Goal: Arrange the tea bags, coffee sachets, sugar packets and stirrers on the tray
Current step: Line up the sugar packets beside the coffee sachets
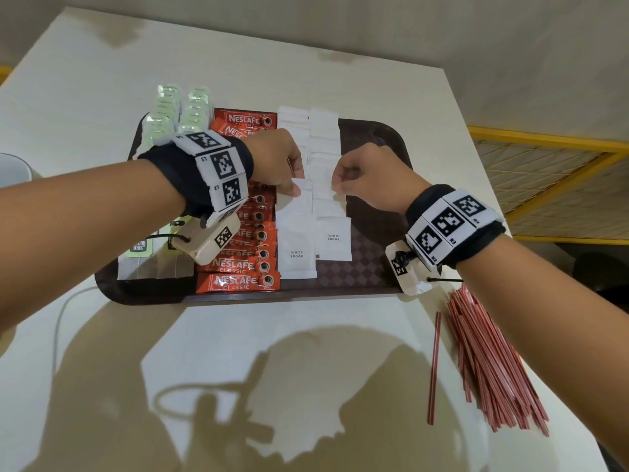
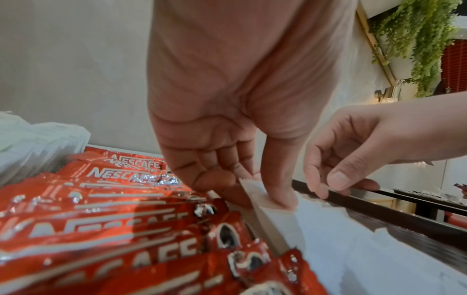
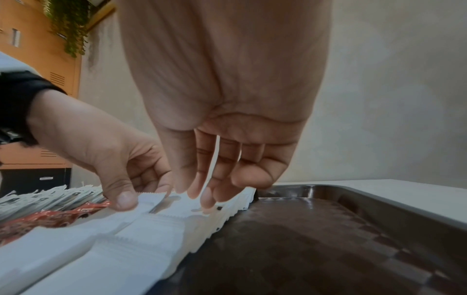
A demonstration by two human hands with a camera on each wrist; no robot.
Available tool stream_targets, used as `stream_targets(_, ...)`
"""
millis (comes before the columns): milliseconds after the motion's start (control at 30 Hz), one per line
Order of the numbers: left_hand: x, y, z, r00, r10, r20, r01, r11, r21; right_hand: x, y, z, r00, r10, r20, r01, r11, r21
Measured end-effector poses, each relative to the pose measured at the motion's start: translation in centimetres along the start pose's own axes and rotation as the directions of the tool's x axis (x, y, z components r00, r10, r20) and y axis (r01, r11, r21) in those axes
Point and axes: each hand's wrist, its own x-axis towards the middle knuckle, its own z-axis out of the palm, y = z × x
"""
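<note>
A brown tray [image 1: 374,267] holds green tea bags [image 1: 163,124] at the left, a column of red coffee sachets [image 1: 238,281] and two rows of white sugar packets [image 1: 332,240]. My left hand [image 1: 294,189] pinches the top edge of one sugar packet [image 2: 275,219] in the left row, thumb on its front. My right hand [image 1: 335,187] points down at the right row. Its fingertips [image 3: 207,201] touch the packet tops, and I see nothing held between them. A heap of red stirrers [image 1: 483,362] lies on the table, right of the tray.
The tray's right part [image 3: 328,239] is bare. A white object [image 1: 10,168] stands at the table's left edge and a thin cable [image 1: 58,321] runs along the front left. A yellow-framed lattice [image 1: 544,185] is beyond the table's right edge.
</note>
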Motion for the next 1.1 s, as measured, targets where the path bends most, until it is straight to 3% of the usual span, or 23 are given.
stream_targets(300, -2.1, -0.1, -0.4, 0.983, 0.099, -0.157, -0.09, 0.994, 0.067, -0.7, 0.4, 0.6, 1.0, 0.001, 0.008, -0.001, 0.997, -0.083)
stream_targets(500, -5.2, 0.5, 1.2, 0.992, 0.128, 0.018, -0.129, 0.968, 0.215, -1.2, 0.2, 0.5, 1.0, 0.011, 0.008, -0.01, 0.992, -0.129)
stream_targets(733, -5.9, 0.8, 2.7, 0.993, 0.113, 0.034, -0.118, 0.927, 0.356, -2.8, -2.8, 0.2, 0.996, -0.045, 0.076, 0.057, 0.983, -0.173)
stream_targets(867, -5.5, 0.9, 2.4, 0.992, 0.117, 0.052, -0.127, 0.958, 0.257, -4.1, -4.6, 1.5, 0.985, -0.027, 0.169, 0.068, 0.968, -0.242)
stream_targets(1100, -5.0, 0.8, 2.1, 0.992, 0.125, 0.019, -0.126, 0.985, 0.118, -5.2, -6.0, 3.7, 0.991, 0.016, 0.134, 0.038, 0.919, -0.391)
